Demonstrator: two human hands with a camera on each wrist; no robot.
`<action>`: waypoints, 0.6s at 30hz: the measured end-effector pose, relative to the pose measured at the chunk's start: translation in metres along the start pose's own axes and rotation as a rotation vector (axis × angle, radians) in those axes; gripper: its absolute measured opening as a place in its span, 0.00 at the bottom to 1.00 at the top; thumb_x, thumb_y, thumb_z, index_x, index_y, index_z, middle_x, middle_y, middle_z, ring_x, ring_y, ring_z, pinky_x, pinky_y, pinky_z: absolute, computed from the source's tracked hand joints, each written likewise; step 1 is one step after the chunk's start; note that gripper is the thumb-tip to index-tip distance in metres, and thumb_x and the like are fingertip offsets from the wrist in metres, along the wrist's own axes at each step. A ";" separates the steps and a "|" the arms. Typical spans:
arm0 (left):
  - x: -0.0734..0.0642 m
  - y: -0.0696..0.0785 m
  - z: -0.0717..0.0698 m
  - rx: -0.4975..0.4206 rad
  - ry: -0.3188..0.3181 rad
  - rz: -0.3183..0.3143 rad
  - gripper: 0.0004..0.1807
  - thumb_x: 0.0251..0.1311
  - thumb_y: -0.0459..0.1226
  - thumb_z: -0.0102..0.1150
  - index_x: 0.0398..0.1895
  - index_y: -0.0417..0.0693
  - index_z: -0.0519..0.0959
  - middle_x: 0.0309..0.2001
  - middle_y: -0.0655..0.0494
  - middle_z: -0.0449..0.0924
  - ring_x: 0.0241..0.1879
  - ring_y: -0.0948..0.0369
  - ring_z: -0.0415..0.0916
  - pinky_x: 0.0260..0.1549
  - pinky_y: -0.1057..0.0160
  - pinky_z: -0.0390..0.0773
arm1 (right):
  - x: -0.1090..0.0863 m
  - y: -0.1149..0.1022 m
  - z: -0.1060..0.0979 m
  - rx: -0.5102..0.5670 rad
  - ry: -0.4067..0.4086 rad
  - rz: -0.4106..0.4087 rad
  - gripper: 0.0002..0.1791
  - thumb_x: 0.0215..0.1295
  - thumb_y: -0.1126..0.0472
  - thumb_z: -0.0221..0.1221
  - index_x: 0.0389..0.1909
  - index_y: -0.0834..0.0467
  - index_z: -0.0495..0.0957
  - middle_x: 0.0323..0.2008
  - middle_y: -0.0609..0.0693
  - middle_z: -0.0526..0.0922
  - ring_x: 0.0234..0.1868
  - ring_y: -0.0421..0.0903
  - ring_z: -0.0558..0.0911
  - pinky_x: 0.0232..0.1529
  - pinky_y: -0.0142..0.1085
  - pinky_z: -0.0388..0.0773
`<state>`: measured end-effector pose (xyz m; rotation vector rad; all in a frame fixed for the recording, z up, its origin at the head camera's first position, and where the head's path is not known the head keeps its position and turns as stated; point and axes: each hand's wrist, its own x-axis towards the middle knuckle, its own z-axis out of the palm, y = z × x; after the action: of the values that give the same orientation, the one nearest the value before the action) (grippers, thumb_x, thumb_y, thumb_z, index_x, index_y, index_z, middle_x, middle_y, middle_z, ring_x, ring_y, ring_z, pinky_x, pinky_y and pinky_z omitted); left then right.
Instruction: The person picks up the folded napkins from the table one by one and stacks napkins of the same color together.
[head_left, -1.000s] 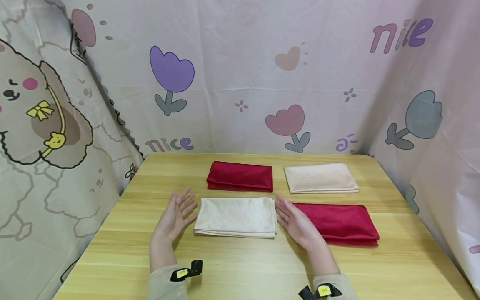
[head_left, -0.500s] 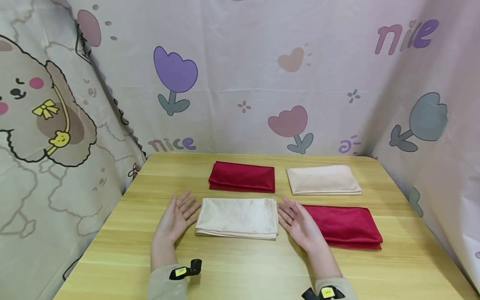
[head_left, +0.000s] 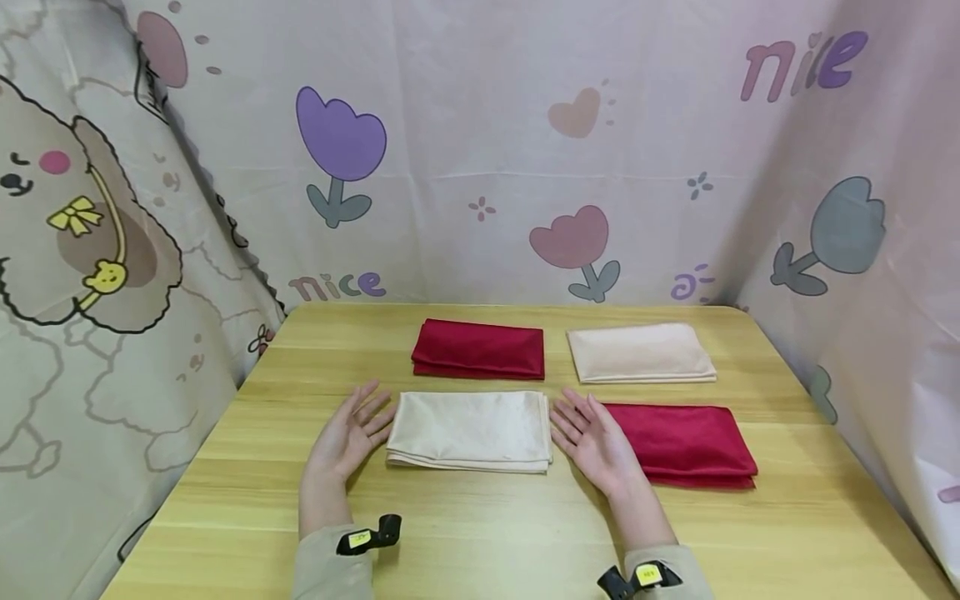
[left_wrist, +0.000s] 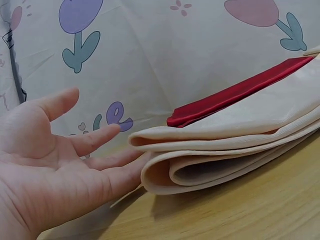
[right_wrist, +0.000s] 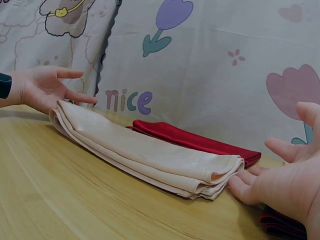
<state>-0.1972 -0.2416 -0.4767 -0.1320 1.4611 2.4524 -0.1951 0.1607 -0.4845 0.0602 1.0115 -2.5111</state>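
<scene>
A folded cream cloth (head_left: 471, 429) lies flat on the wooden table, its stacked layers visible from the side in the left wrist view. At its left end is my left hand (head_left: 345, 433), palm turned up and inward, fingers relaxed. The left fingertips come right up to the cloth's folded edge (left_wrist: 165, 172). My right hand (head_left: 596, 446) lies at the opposite end with its palm up, fingers reaching to the cloth's right edge (right_wrist: 220, 177). Neither hand grips anything. Beneath and beyond the right hand is a folded red cloth (head_left: 693, 446), partly hidden by it.
Behind the cream cloth sits another folded red cloth (head_left: 480, 350). A second folded cream cloth (head_left: 641, 354) lies at the back right of the table (head_left: 480, 542). Printed curtains (head_left: 450, 125) hang behind the table and along both sides.
My right hand has turned its palm further upward beside the cream cloth. The left hand has barely moved, and the cloths stay in place. The head view shifts slightly.
</scene>
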 end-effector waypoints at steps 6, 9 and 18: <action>0.002 0.000 0.002 0.006 0.002 -0.015 0.36 0.76 0.53 0.31 0.79 0.50 0.38 0.78 0.39 0.38 0.76 0.40 0.43 0.70 0.49 0.57 | 0.001 0.000 -0.001 0.013 -0.010 0.006 0.33 0.79 0.47 0.28 0.78 0.55 0.35 0.78 0.58 0.35 0.78 0.55 0.41 0.77 0.48 0.36; 0.003 -0.001 0.003 -0.002 -0.002 -0.017 0.36 0.76 0.52 0.32 0.79 0.49 0.39 0.78 0.38 0.39 0.76 0.39 0.43 0.72 0.46 0.49 | 0.001 0.000 -0.001 -0.001 -0.013 0.010 0.34 0.79 0.46 0.29 0.78 0.55 0.35 0.78 0.58 0.35 0.78 0.56 0.41 0.77 0.49 0.36; 0.006 -0.006 0.004 0.037 0.004 -0.014 0.38 0.74 0.55 0.37 0.78 0.48 0.41 0.77 0.38 0.39 0.75 0.39 0.44 0.72 0.47 0.51 | 0.001 0.001 -0.002 -0.007 -0.013 0.017 0.34 0.79 0.47 0.32 0.78 0.55 0.36 0.78 0.59 0.36 0.78 0.57 0.41 0.77 0.49 0.35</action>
<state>-0.2011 -0.2337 -0.4813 -0.1386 1.5015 2.4139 -0.1955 0.1607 -0.4867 0.0500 1.0109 -2.4888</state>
